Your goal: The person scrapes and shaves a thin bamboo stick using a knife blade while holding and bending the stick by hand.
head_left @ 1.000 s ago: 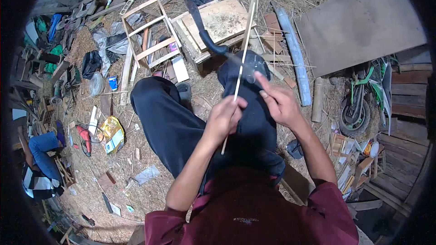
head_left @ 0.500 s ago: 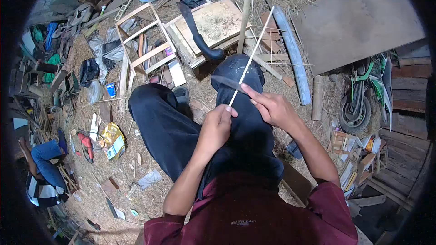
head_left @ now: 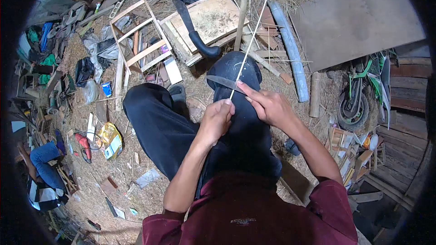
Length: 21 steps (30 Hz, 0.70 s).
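Note:
My left hand (head_left: 218, 120) pinches the lower end of a thin pale stick (head_left: 250, 47), which slants up and to the right over my knee. A knife blade (head_left: 221, 80) crosses the stick just above that grip. My right hand (head_left: 268, 105) is closed on the knife, its handle hidden in the palm, with the index finger stretched along the blade where it meets the stick. Under the blade is a dark pad (head_left: 240, 66) on my knee.
A large dark-handled blade (head_left: 193, 29) lies on a wooden block (head_left: 215, 18) ahead. Left of it stands a wooden frame (head_left: 143, 36). A grey board (head_left: 359, 22) and a motorbike wheel (head_left: 353, 111) are at the right. Another person's leg (head_left: 45, 154) shows at far left.
The knife has come from a blurred position farther up the stick down to just above my left hand. My left hand has shifted toward the stick's lower end. The view has shifted slightly.

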### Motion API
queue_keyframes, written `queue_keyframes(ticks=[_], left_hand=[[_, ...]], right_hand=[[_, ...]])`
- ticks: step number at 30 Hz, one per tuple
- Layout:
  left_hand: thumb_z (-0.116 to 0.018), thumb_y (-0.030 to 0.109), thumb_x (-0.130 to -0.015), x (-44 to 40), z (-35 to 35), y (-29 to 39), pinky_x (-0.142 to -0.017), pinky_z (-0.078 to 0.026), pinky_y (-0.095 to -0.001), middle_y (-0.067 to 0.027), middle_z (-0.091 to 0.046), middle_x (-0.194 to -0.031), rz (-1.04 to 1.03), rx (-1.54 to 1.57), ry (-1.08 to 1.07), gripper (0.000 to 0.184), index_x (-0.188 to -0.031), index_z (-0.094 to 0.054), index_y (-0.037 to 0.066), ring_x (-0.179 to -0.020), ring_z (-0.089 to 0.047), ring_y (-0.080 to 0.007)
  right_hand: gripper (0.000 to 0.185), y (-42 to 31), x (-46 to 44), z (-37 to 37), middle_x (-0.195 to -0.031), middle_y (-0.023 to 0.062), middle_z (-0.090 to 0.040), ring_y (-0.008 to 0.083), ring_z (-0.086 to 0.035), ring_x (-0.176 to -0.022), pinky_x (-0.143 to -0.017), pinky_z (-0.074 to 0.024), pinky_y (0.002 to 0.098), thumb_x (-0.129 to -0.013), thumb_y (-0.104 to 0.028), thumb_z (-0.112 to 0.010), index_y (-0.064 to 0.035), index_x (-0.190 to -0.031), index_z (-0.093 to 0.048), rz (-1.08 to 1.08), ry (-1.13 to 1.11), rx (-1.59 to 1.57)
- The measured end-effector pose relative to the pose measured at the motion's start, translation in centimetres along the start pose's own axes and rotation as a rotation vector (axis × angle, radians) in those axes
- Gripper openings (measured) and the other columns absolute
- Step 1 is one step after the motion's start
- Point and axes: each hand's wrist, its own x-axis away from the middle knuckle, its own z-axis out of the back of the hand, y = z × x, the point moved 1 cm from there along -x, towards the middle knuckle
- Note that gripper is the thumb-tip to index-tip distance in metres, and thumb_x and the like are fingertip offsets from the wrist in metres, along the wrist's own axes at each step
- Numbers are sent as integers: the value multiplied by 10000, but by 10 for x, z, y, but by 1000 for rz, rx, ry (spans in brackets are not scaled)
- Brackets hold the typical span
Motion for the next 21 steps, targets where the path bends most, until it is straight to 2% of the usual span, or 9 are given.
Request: queue_keyframes(ticks=[1, 4, 7, 10, 13, 16, 19, 21], left_hand=[[-446, 370, -1040, 3, 0, -2, -387, -212, -243, 73, -334, -556, -1, -28, 13, 355, -788, -504, 127, -424, -294, -57], [-441, 346, -1047, 20, 4, -8, -384, -210, -245, 66, -326, -556, 17, -60, 33, 360, -770, -491, 122, -419, -290, -60], [-437, 309, -1054, 41, 14, -18, -378, -201, -246, 63, -319, -560, 71, 23, 26, 366, -743, -469, 119, -415, -282, -60], [-435, 336, -1056, 36, 18, -23, -378, -199, -237, 75, -324, -532, 53, 39, -11, 371, -795, -516, 84, -399, -275, -44], [-411, 328, -1056, 20, 9, -5, -384, -224, -252, 65, -324, -561, -6, -31, 1, 378, -746, -470, 121, -413, -286, -68], [-405, 315, -1052, 0, -4, 8, -388, -238, -253, 63, -331, -560, 14, -55, 35, 373, -740, -477, 124, -411, -298, -72], [-418, 296, -1050, 20, 0, -9, -383, -221, -244, 61, -349, -553, -9, -48, 10, 343, -781, -504, 101, -409, -298, -64], [-418, 292, -1055, 41, 11, -21, -376, -208, -240, 59, -352, -548, 30, -24, 8, 351, -795, -519, 79, -402, -290, -58]], right_hand=[[560, 0, 0, 1, -713, 177, -621, 348, -632, -646, -604, -506, 441, -895, -88, -616, -242, -1424, -512, -19, -6, 8], [598, 12, 1, -8, -655, 150, -593, 355, -617, -589, -543, -508, 472, -910, -181, -603, -363, -1456, -439, -35, 94, 3], [595, 10, 1, -8, -659, 152, -594, 359, -616, -594, -555, -510, 477, -908, -182, -601, -352, -1456, -442, -16, 107, -47], [592, 3, 1, -8, -660, 154, -594, 357, -618, -598, -567, -514, 475, -904, -173, -600, -336, -1453, -452, -34, 110, -44], [580, 0, 3, -1, -660, 155, -595, 354, -617, -594, -569, -512, 478, -907, -166, -598, -322, -1449, -461, 57, -12, -23], [572, 6, 1, -3, -648, 151, -593, 349, -614, -579, -564, -509, 472, -914, -167, -600, -320, -1447, -465, 91, 16, -44], [542, 10, -2, 5, -733, 189, -634, 358, -629, -648, -598, -497, 441, -904, -85, -603, -216, -1422, -513, -17, 48, -32], [543, 8, -2, 9, -731, 193, -635, 362, -629, -649, -603, -498, 440, -904, -82, -601, -215, -1424, -512, -15, 26, -16]])
